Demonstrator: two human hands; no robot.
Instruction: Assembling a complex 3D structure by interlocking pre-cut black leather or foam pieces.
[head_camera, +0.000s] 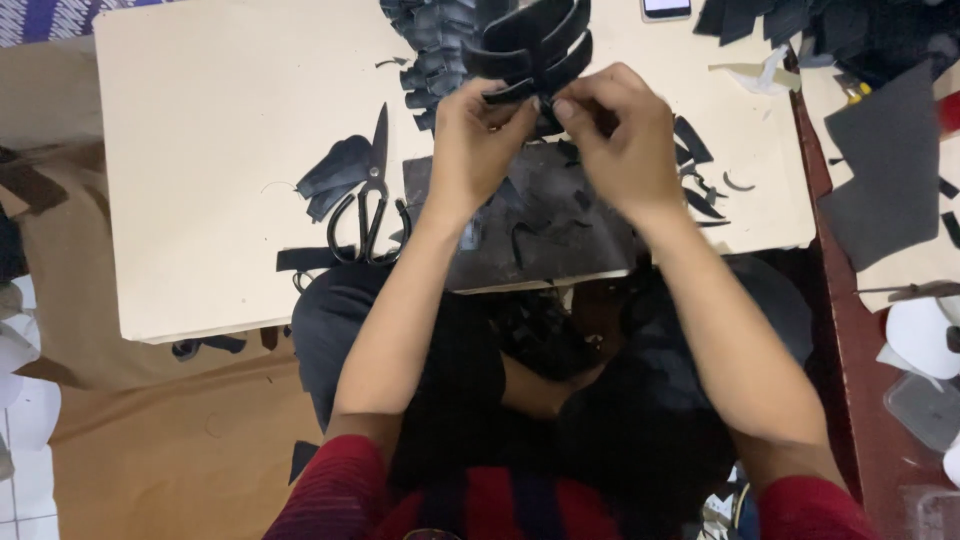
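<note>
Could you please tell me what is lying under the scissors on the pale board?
The scissors lie on the pale board. A dark curved cut piece sits beside the blades, and a black strip runs under the handles. Whatever else the handles cover cannot be seen.

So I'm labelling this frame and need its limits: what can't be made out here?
- Head view: how the fingertips of the left hand and right hand grip the black strip; knuckles hide it.
- Phone: cut off by the top edge.
- Dark slab: its middle is hidden by both wrists.
- Scissors: the blades merge with black offcuts.
</note>
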